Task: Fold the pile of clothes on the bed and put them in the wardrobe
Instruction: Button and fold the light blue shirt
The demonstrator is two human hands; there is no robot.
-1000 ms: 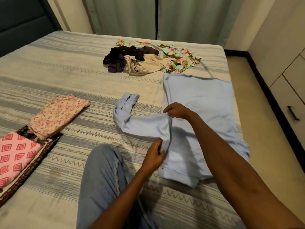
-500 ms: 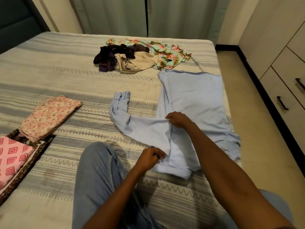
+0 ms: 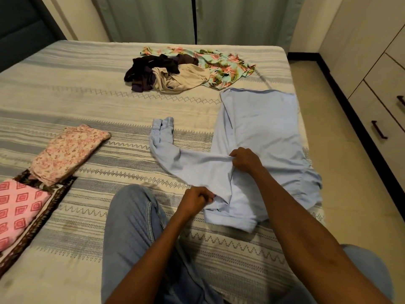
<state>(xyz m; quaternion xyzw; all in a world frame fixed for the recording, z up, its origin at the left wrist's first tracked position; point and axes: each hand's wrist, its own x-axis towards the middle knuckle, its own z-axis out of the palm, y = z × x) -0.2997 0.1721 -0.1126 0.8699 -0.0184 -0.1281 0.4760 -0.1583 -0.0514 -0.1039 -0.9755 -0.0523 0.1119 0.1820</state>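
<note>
Light blue shirt [image 3: 260, 137] spread flat near the bed's [image 3: 72, 102] right edge, bare bedspread to its left, unfolded pile [image 3: 186, 69] beyond, left hand [image 3: 195, 199] pinching the shoulder fabric, right hand [image 3: 245, 160] pinching the sleeve seam, sleeve reaching left.

No readable text, label or number shows anywhere

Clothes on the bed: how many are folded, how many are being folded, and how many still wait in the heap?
Folded: 2 (floral piece, pink diamond piece)
Being folded: 1 (blue shirt)
Heap: 3 at least (dark garment, beige garment, tropical print)
Total: 6
</note>
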